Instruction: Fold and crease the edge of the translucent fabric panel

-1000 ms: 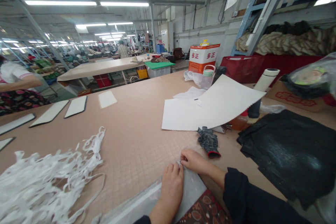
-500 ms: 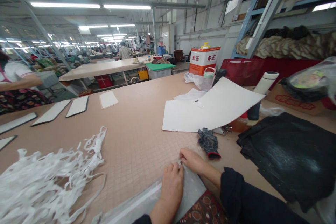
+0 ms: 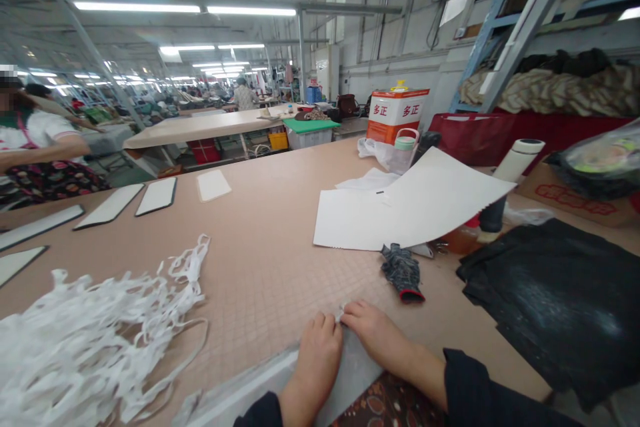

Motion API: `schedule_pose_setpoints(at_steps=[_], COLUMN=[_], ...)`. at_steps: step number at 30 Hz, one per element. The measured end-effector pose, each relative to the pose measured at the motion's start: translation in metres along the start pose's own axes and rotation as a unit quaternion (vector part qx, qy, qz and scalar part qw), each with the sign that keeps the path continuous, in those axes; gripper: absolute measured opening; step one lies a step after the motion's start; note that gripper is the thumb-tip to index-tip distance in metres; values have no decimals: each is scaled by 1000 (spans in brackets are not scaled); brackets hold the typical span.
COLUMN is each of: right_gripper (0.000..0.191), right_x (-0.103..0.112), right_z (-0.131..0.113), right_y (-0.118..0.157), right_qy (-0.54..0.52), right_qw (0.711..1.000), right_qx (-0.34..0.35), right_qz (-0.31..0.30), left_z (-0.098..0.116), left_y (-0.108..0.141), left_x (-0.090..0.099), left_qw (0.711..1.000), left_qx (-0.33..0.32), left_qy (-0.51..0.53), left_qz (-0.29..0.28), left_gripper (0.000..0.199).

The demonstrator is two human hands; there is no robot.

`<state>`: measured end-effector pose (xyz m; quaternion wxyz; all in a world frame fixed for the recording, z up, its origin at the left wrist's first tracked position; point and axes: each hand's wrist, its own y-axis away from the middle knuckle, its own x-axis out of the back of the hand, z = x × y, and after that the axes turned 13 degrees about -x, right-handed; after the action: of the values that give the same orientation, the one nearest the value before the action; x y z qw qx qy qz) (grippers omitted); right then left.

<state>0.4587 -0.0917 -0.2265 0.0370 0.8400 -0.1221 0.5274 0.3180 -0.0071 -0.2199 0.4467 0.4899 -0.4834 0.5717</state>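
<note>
Two bare hands work at the near table edge: my left hand (image 3: 319, 353) and right hand (image 3: 383, 340) sit close together, narrow, their fingers (image 3: 350, 313) meeting at the far corner of one grey sheet (image 3: 353, 373). I can't tell whether they grip it. That corner points far, with the sheet's long edge slanting near-left. One dark work glove (image 3: 403, 273) lies just beyond, and one tangle of white strips (image 3: 85, 347) lies left.

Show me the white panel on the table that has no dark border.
It's the plain panel, farthest along the row; the neighbouring panel and the others beyond it all show dark edges.
</note>
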Motion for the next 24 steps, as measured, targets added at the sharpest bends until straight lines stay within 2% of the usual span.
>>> schedule_pose_setpoints(at_steps=[3, 6, 10, 12, 14, 17, 19, 21, 24], right_gripper=[27, 34, 27, 19, 16, 16, 19, 23, 35], right_x=[-5, -5, 1, 0, -5, -18, -26, -28, -19], right_z=[2, 6, 4, -4, -19, -44, -52, -47, -15], right_y=[8, 13, 9, 3, -2, -6, -3, 4, 17], right_qy=[39, 54, 79, 116, 144, 134, 118, 105, 80], right_qw=[997, 994, 993, 991, 988, 988, 987, 985, 985], right_qx=[59, 85, 82, 60, 48, 76, 106, 131, 142], right_qz=[18, 29, 11, 9, 8, 12, 21, 33, 53], left_z=[-4, -18, -40, -46, -47, -41, -37, -37, -45], left_y=[9, 30, 67, 81, 88, 92, 93, 96, 106], left_x=[2, 10, 27, 34, 36, 31, 26, 23, 28], left_qw=[1000, 999, 993, 987, 987, 992, 996, 998, 994], left_qx=[-21, -16, 51, 84, 91, 67, 44, 31, 68], left_qy=[-13, 13, 69, 89, 87, 45, 15, 10, 63], left_qz=[-14, -32, -82, -99, -103, -94, -77, -58, -60], left_gripper=[14, 15, 17, 17, 17, 17, 17, 18, 17])
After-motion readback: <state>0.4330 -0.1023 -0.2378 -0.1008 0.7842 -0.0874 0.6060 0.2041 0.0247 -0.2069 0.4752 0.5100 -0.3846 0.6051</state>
